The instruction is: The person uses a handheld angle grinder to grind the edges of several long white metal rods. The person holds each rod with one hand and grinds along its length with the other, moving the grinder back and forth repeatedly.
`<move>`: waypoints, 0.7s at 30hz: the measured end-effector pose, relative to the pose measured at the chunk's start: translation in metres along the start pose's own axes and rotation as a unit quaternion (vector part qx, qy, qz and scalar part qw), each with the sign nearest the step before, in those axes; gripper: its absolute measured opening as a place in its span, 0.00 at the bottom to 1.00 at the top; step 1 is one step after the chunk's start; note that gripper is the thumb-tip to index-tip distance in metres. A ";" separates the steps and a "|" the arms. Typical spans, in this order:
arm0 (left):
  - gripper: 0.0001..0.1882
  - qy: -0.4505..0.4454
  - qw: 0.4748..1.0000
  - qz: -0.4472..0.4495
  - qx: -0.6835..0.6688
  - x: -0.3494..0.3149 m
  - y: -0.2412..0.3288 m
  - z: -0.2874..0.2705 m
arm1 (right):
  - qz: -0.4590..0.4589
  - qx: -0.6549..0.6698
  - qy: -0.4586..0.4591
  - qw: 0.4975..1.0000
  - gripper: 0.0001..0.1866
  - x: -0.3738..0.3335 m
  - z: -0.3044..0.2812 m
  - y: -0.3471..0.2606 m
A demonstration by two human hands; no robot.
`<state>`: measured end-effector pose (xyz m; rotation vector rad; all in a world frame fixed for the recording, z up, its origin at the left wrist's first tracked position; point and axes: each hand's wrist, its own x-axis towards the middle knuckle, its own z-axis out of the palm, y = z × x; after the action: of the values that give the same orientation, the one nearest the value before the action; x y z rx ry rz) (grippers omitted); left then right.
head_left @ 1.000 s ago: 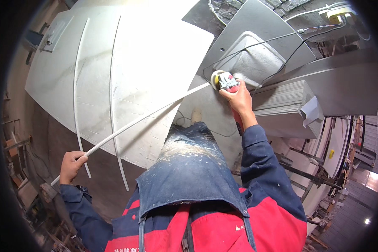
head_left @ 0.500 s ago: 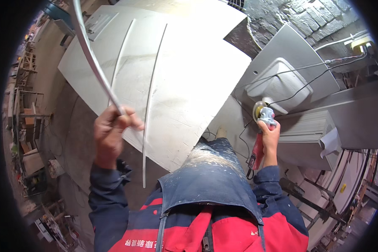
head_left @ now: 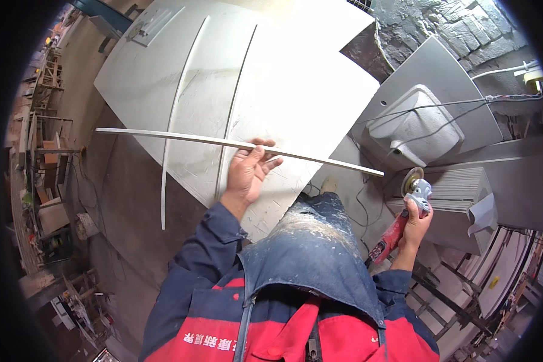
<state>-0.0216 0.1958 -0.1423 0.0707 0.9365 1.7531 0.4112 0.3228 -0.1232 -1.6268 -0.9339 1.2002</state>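
Note:
My left hand [head_left: 247, 175] is closed on a thin whitish strip [head_left: 181, 137], pinching it near its middle between thumb and fingers. The strip lies crosswise above a large white board [head_left: 308, 78], its right end pointing toward the grinder's disc without touching it. Wrapped round a red and grey angle grinder [head_left: 394, 235], my right hand [head_left: 415, 226] holds it out to the right. Its round disc [head_left: 411, 180] faces up and left; whether it spins I cannot tell. Two more strips, a left one [head_left: 176, 105] and a right one [head_left: 238, 81], rest on the board.
A grey slab with a white basin [head_left: 419, 127] leans by the rough wall at right. Below it is a stack of pale panels [head_left: 452, 184]. Dark cables [head_left: 446, 107] run across the basin. A flat pale piece [head_left: 157, 27] lies at the board's far left.
The strip in my left hand has swung from pointing steeply upward to lying crosswise. My left hand has moved right, and my right hand has carried the grinder right and slightly nearer.

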 end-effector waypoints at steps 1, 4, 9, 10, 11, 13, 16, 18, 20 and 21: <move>0.08 0.011 1.000 -0.013 -0.025 0.004 -0.014 -0.003 | -0.015 0.003 -0.001 1.000 0.39 0.000 -0.002 -0.001; 0.11 0.071 0.993 -0.045 -0.087 0.010 -0.040 -0.003 | -0.042 0.005 -0.013 0.999 0.39 -0.004 -0.002 -0.012; 0.14 0.173 0.971 -0.142 -0.087 0.017 -0.046 0.006 | -0.082 0.010 -0.022 0.996 0.35 -0.009 0.009 -0.019; 0.18 0.184 0.970 -0.154 -0.033 0.020 -0.045 0.006 | -0.081 0.012 -0.025 0.996 0.35 -0.010 0.010 -0.017; 0.20 0.177 0.967 -0.180 -0.019 0.023 -0.042 0.003 | -0.079 0.015 -0.028 0.996 0.35 -0.010 0.011 -0.017; 0.24 0.161 0.959 -0.233 0.008 0.029 -0.032 -0.001 | -0.077 0.008 -0.032 0.996 0.35 -0.015 0.015 -0.018; 0.26 0.161 0.945 -0.271 0.085 0.034 -0.018 0.003 | -0.068 0.009 -0.043 0.997 0.37 -0.020 0.022 -0.021; 0.25 0.145 0.933 -0.290 0.156 0.028 -0.006 0.009 | -0.060 0.013 -0.049 0.997 0.39 -0.024 0.024 -0.022; 0.22 0.099 0.916 -0.268 0.282 0.020 0.013 0.012 | -0.057 0.020 -0.047 0.997 0.40 -0.026 0.026 -0.024; 0.20 0.073 0.901 -0.256 0.342 0.018 0.024 0.009 | -0.059 0.023 -0.050 0.997 0.41 -0.025 0.026 -0.025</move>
<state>-0.0436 0.2129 -0.1281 0.1332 1.4944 0.8987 0.3780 0.3133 -0.0953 -1.4664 -1.0428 1.2218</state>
